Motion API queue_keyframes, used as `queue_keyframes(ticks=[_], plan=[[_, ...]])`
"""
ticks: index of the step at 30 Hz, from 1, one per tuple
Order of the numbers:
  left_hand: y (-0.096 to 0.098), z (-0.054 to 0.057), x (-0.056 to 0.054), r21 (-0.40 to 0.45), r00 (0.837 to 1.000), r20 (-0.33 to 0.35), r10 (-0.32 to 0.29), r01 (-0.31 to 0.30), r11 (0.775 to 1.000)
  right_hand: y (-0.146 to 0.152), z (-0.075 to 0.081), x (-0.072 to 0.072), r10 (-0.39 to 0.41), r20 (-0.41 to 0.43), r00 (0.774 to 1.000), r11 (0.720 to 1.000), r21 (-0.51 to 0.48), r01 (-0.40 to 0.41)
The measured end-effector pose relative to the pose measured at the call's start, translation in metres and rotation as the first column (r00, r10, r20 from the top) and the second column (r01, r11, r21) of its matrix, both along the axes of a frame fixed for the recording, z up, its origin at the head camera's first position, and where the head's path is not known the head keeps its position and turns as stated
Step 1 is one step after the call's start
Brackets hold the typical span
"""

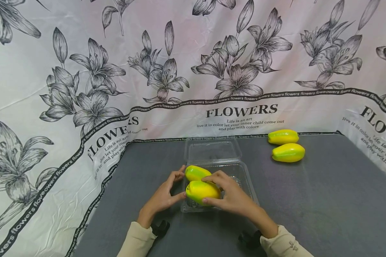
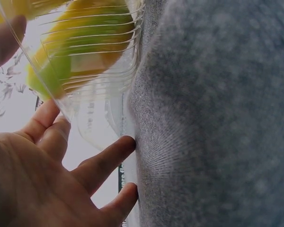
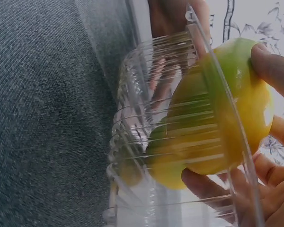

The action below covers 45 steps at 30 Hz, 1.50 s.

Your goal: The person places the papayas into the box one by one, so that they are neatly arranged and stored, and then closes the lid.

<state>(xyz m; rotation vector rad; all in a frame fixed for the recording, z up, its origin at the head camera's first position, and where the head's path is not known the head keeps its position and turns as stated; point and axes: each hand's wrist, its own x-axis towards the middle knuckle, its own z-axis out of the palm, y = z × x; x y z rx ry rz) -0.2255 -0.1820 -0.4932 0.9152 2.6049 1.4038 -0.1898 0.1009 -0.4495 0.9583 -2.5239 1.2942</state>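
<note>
A clear plastic clamshell container sits on the grey table, its lid folded back on the far side. Two yellow-green mangoes are at its left part: the far mango lies inside, and the near mango is beside it. My right hand grips the near mango between thumb and fingers; in the right wrist view this mango rises above the container's rim. At the left wall, my left hand has its fingers spread, the thumb tip close to the near mango and fingertips right at the rim.
Two more mangoes lie at the back right, a rear mango and a front mango. White cloth with printed flowers hangs along the back and sides of the table. Dark wrist straps show below the hands.
</note>
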Motion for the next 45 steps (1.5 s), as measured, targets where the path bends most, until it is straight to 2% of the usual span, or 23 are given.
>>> queue_keyframes(ticks=[7,19,33,45], plan=[[0.0,0.0,0.0,0.005,1.0,0.001,-0.01,0.01,1.0,-0.002,-0.006,-0.001,-0.026,0.022,0.999,0.999,0.034,0.026],[0.002,0.003,0.001,0.011,1.0,0.019,-0.006,0.005,1.0,-0.002,-0.011,-0.002,-0.021,0.037,0.999,0.993,0.118,0.017],[0.004,0.003,0.002,0.006,0.999,0.044,0.017,-0.018,1.0,-0.001,-0.011,0.0,-0.01,0.063,0.998,0.989,0.146,0.001],[0.004,0.001,0.001,0.0,0.999,0.033,0.025,-0.025,1.0,0.001,-0.009,0.0,0.009,0.071,0.997,0.987,0.162,-0.021]])
